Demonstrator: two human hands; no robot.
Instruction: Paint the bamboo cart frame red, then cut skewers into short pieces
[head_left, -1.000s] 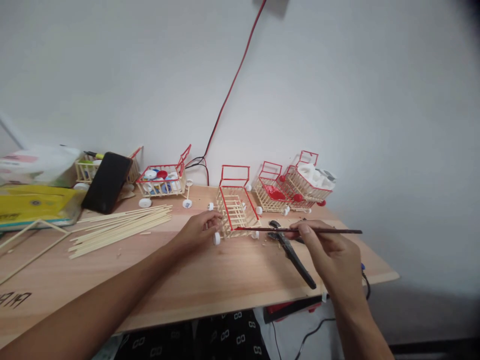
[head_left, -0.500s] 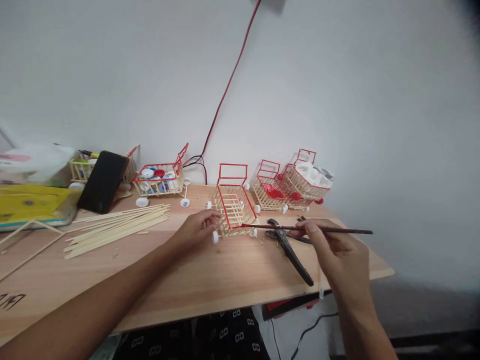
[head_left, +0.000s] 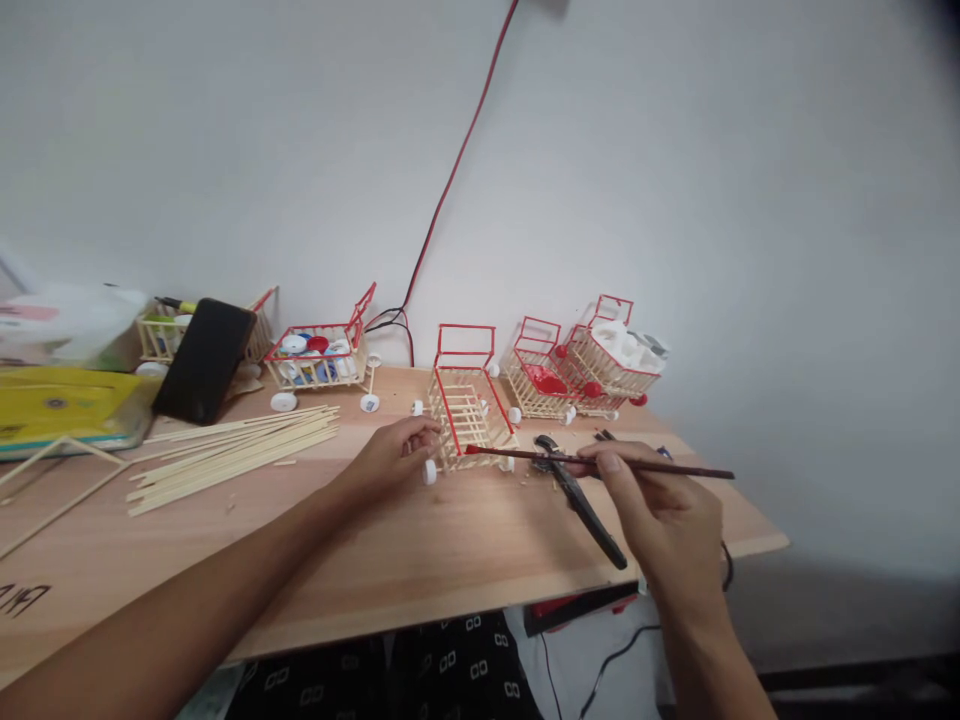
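Tabletop cart (head_left: pixel 466 415) between both hands.

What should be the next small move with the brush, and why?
Probably draw the paintbrush tip along the near rim of the small stick cart. Its red tip sits at that rim, the right hand grips it, and the left hand steadies the cart.
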